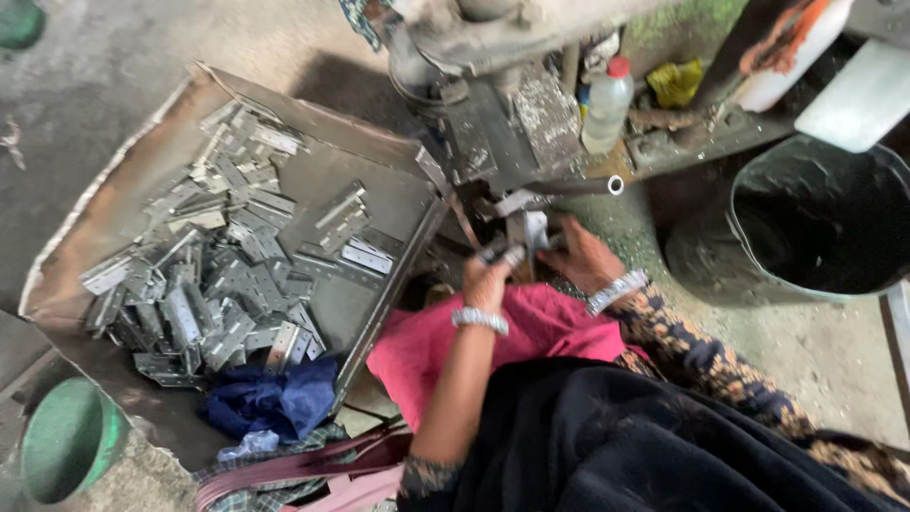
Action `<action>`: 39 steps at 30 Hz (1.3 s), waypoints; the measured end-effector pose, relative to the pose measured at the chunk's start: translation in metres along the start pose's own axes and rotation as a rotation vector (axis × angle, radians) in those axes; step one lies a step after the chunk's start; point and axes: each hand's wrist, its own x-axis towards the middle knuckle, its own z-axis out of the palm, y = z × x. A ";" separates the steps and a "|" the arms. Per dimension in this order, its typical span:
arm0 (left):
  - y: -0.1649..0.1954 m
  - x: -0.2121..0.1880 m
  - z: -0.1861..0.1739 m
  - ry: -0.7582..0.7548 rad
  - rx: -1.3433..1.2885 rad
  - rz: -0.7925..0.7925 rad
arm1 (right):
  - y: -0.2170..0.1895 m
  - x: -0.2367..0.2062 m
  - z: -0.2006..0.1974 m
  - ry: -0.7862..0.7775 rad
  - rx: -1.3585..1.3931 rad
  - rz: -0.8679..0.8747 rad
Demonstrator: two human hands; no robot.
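- Head view, looking down on a press machine with both of my hands at its working end.
- Left hand is curled shut around a small metal hinge piece; thumb and fingers pinch its near end.
- The hinge piece lies just ahead of the left hand, its long axis running roughly away from me and to the right, toward the press tooling.
- Right hand rests just right of the tooling, fingers bent toward it. Whether it grips anything I cannot tell; the fingertips are hidden by metal parts.
- Left hand is the nearer one to the piece, in contact with it; the right is just beside it, apart.
- A bangle on each wrist; pink cloth over the lap below the hands.
- Well to the left: a sheet-metal tray heaped with flat hinge plates.
- Plastic bottle stands beyond the press; dark bucket sits to the right.
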 end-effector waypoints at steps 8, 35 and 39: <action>0.038 0.128 0.056 0.241 0.394 0.599 | -0.046 0.043 -0.064 0.575 -0.914 -0.481; 0.082 0.111 0.083 0.149 1.723 0.394 | 0.096 -0.001 -0.003 -0.142 -0.783 0.166; 0.079 0.121 0.082 0.066 1.630 0.277 | 0.090 -0.008 -0.005 -0.080 -0.817 0.131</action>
